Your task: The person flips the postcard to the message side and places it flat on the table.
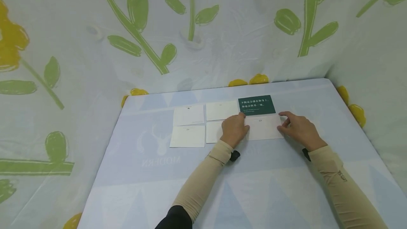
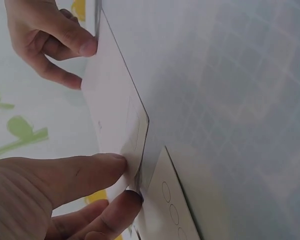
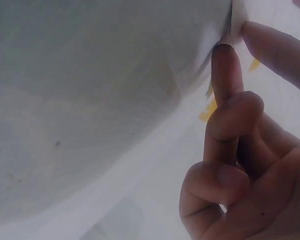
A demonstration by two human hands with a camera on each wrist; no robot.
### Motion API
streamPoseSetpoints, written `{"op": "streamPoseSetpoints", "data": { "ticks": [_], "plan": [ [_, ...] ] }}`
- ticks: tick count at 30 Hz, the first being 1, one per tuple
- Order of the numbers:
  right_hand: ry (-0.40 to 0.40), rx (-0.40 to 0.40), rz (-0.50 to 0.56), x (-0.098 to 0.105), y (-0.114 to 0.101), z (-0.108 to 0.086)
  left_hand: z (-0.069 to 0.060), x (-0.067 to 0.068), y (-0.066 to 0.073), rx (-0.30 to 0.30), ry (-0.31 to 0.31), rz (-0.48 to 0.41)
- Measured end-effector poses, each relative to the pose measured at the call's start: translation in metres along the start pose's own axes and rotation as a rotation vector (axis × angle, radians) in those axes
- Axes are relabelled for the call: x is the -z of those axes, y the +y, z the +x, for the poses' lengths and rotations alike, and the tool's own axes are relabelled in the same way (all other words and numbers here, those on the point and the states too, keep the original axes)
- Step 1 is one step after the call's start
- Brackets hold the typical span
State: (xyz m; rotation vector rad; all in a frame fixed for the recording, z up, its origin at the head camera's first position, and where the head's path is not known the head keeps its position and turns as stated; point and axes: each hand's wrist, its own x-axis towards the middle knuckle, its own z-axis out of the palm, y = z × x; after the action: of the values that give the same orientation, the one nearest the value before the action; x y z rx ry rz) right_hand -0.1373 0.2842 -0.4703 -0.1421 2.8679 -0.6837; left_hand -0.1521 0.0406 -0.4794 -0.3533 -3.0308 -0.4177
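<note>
A white card (image 1: 263,130) is held between the two hands at the right end of the lower row of cards. My left hand (image 1: 233,130) pinches its left end; in the left wrist view the thumb (image 2: 102,167) lies on the card's face with fingers beneath. At the opposite end, my right hand (image 1: 300,130) grips the right edge between thumb and forefinger. The right wrist view shows a fingertip (image 3: 225,60) against the card's thin edge. Directly behind lies a green card (image 1: 257,106) with white writing. Another white card (image 1: 213,132) is partly covered by my left hand.
More white cards lie to the left: two in the back row (image 1: 222,110) (image 1: 188,116) and one at front left (image 1: 187,137). All rest on a pale blue patterned tabletop (image 1: 254,186). A flower-printed curtain (image 1: 235,38) encloses the table's back and sides.
</note>
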Motion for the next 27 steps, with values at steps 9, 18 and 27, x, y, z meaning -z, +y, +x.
{"op": "streamPoseSetpoints", "data": {
  "ticks": [9, 18, 27],
  "plan": [
    [-0.017, -0.022, -0.017, -0.0004, -0.0024, 0.0010, 0.0001, -0.0016, 0.0011, -0.015, -0.002, 0.030],
    [-0.011, -0.020, -0.022, -0.0010, -0.0031, 0.0026, -0.0012, -0.0008, 0.0014, -0.040, 0.014, 0.028],
    [0.028, 0.026, -0.010, -0.0036, -0.0033, 0.0017, -0.0025, -0.0022, -0.0008, -0.051, 0.005, 0.014]
  ]
}}
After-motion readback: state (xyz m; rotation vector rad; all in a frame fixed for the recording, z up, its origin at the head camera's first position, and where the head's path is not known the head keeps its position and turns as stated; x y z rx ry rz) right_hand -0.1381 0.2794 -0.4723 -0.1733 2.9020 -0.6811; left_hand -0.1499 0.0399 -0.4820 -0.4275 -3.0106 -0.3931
